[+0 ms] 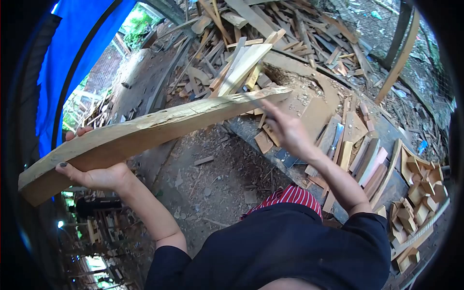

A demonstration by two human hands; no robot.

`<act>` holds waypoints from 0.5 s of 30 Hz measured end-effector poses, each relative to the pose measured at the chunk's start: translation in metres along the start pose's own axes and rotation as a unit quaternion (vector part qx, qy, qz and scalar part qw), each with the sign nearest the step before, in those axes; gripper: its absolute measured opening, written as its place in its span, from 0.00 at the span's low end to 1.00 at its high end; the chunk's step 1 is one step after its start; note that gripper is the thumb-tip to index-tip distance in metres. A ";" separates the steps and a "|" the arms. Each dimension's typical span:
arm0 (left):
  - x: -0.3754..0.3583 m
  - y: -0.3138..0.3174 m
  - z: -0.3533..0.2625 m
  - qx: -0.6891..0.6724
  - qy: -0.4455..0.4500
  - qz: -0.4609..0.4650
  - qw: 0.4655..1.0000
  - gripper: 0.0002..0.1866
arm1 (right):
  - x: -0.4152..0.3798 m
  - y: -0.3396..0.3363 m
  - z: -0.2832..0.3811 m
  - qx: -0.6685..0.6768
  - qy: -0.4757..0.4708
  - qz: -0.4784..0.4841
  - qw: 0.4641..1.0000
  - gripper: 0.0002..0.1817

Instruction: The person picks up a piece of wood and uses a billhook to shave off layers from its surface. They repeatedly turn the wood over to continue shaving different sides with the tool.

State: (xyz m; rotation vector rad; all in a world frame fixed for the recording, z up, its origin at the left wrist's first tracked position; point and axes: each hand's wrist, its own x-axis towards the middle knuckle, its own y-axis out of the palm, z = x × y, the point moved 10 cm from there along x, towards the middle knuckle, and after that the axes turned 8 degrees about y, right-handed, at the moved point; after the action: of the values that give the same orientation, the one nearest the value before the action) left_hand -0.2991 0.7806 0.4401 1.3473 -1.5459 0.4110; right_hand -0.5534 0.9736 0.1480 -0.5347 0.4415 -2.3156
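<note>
A long, thick wooden plank (159, 121) slants across the view, its near end at the left and its far tip over the bench. My left hand (99, 175) is wrapped around the plank near its left end, thumb on the near side and fingertips showing over the far edge. Rough, splintered wood shows along the plank's upper edge. My right hand (291, 133) is closed around a slim, dark hand tool (258, 102), smeared by motion. This tool points up and left, overlapping the plank close to its far tip; its exact kind I cannot tell.
A low workbench (319, 104) on the right carries wood chips, cut strips and a blue-and-dark chisel-like tool (337, 137). Scrap wood (309, 34) is heaped behind it. Small wooden blocks (418, 198) fill the far right. A blue tarp (77, 58) hangs at the left.
</note>
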 end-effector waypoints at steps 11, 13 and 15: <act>-0.028 -0.044 0.004 -0.071 -0.025 -0.044 0.996 0.32 | -0.038 0.022 0.085 -0.171 -0.043 0.025 0.984 0.07; -0.033 -0.046 -0.002 -0.027 -0.022 -0.044 0.998 0.33 | -0.045 0.028 0.083 -0.158 -0.025 0.044 0.986 0.07; -0.032 -0.049 0.005 -0.030 -0.040 -0.038 0.998 0.33 | -0.045 0.023 0.101 -0.174 -0.059 0.023 0.983 0.06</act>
State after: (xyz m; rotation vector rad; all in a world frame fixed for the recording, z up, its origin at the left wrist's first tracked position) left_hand -0.2618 0.7787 0.3946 1.3858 -1.5547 0.2654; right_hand -0.4611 0.9737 0.2127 -0.8151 0.7990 -2.1575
